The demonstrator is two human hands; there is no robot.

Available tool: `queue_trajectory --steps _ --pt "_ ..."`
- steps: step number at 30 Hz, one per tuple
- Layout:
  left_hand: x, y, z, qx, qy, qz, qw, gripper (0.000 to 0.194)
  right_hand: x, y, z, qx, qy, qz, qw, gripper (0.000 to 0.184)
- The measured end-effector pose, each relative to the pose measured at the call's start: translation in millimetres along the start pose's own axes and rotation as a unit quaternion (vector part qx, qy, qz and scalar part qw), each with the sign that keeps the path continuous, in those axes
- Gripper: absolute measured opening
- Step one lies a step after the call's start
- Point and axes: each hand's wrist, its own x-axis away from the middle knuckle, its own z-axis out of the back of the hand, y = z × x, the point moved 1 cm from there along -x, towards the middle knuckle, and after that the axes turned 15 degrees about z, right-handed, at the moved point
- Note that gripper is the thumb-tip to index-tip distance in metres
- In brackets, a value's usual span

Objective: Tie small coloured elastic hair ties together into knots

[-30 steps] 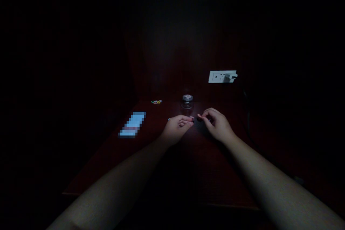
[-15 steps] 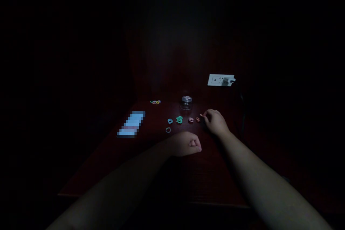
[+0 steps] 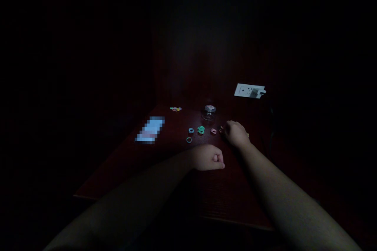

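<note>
My left hand (image 3: 208,158) is closed on the near side of a row of small coloured bands; whatever its curled fingers hold, if anything, is hidden. My right hand (image 3: 235,133) reaches down at the orange bands (image 3: 221,130), fingers bent together. Its fingertips are out of sight, so I cannot make out what they hold. To the left lie pink bands (image 3: 213,131), green bands (image 3: 200,130) and blue bands (image 3: 191,130). A single dark greenish band (image 3: 189,140) sits nearer me. Something yellow (image 3: 247,135) peeks out beside my right wrist.
A clear lidded jar (image 3: 209,113) stands behind the row. Several mixed bands (image 3: 176,109) lie at the back left. A blurred-out bright flat rectangle (image 3: 150,130) rests on the left of the dark red table (image 3: 118,172). A wall socket (image 3: 249,91) holds a plug.
My right hand has moved onto the orange bands; the orange band seen at its fingertips before is now hidden. My left hand stays closed. The whole view has shifted slightly.
</note>
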Motion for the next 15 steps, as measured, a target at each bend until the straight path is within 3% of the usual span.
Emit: queue_trajectory --steps 15 --pt "-0.3 0.4 1.3 0.015 -0.015 0.021 1.000 0.019 6.8 -1.9 -3.4 -0.047 -0.051 0.039 0.997 0.021"
